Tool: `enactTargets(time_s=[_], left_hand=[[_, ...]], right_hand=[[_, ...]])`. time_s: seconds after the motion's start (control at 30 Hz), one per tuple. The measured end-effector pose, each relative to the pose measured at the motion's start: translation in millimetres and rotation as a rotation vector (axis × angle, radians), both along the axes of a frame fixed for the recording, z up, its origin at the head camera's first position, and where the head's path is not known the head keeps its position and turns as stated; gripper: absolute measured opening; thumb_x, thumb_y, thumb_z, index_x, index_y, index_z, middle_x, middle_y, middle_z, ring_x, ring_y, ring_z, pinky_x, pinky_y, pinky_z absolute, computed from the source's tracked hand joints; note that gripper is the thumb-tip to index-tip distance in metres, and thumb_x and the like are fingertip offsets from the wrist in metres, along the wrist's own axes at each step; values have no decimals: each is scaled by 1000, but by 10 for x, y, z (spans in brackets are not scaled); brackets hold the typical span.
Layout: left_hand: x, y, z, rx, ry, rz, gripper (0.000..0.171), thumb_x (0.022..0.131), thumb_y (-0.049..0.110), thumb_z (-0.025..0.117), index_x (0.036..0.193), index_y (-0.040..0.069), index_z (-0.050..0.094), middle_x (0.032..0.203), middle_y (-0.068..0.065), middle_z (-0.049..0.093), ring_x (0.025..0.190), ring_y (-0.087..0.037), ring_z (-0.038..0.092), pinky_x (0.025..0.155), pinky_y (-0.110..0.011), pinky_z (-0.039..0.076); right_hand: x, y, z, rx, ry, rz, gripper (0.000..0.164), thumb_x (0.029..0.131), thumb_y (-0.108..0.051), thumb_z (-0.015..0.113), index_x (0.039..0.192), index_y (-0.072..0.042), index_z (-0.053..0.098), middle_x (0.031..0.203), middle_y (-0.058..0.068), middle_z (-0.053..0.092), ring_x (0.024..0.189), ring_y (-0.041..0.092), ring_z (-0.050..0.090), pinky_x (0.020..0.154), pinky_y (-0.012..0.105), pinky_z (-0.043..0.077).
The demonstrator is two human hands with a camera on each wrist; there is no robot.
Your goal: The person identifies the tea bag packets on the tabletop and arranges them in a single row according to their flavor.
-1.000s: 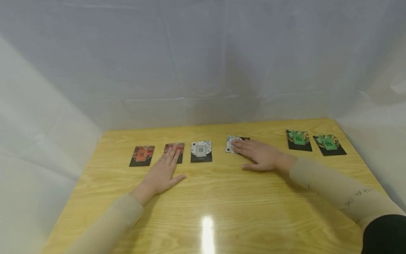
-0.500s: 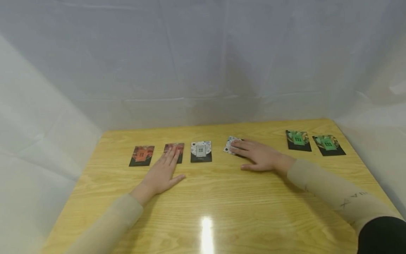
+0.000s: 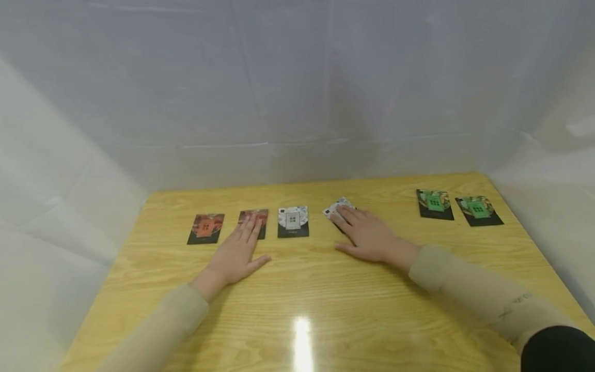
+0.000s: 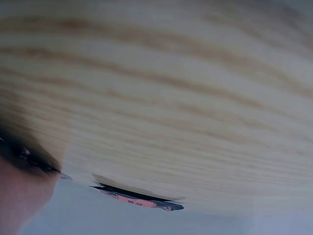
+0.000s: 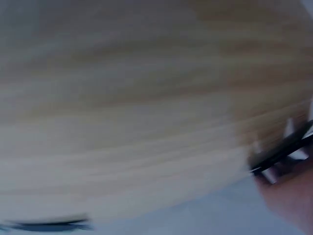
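Note:
My left hand (image 3: 236,254) lies palm down with straight fingers resting on a red-and-black flat packet (image 3: 246,214), covering much of it. Left of that lies a second red-and-black packet (image 3: 206,229), also visible edge-on in the left wrist view. My right hand (image 3: 368,238) touches a white-patterned packet (image 3: 333,208) with extended fingers. That packet sits tilted on the table, its lower part hidden under the fingers. Between the hands, a white-and-black packet (image 3: 293,221) lies straight.
Two green-and-black packets (image 3: 434,203) (image 3: 479,210) lie at the right of the wooden table (image 3: 297,289). White sheeting (image 3: 297,93) hangs along the table's back and sides.
My right hand has slid left and a little nearer, turning the white-patterned packet under its fingers to a diagonal and shifting it left. My left hand stays in place on the red packet.

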State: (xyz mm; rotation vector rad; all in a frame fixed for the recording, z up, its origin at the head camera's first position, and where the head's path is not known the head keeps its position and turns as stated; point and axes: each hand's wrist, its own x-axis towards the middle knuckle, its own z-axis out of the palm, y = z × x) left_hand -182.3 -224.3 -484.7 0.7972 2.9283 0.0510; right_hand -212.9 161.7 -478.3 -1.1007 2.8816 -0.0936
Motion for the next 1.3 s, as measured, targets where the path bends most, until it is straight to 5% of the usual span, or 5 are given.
enactTargets(time_s=[0.33,0.7,0.83,1.03,1.3], left_hand=[[8,-23,8,16,17,7,97,108,60,49,168,-5,10,177,-25,0,166,-44,6,135,-55,19],[12,-26,-18,22,14,12,96,108,60,48,168,-4,9,178,-25,0,166,-44,6,135,-55,18],[19,-21,-26,27,21,4,96,108,59,48,168,-6,11,177,-26,2,165,-45,9,135,-56,20],[30,-9,-8,19,14,6,96,108,60,48,168,-5,10,177,-25,0,165,-44,7,135,-55,19],[10,-13,-26,13,13,2,97,108,61,47,168,-4,7,178,-24,-3,166,-44,5,135,-56,18]], right_hand=[[123,-511,54,38,-84,-233,86,108,-65,41,170,-9,23,176,23,21,164,41,22,130,61,30],[143,-722,201,75,-133,-333,83,110,-64,38,170,-8,26,176,25,20,164,42,21,132,60,27],[119,-611,252,26,-94,-284,81,110,-61,42,168,-6,29,174,25,23,163,43,24,133,57,27],[35,-348,258,-39,-23,-88,80,109,-55,48,166,-2,32,174,26,24,163,43,23,135,55,22],[-45,-83,224,-20,-82,122,80,109,-55,50,170,-8,25,178,19,18,165,39,18,135,55,19]])
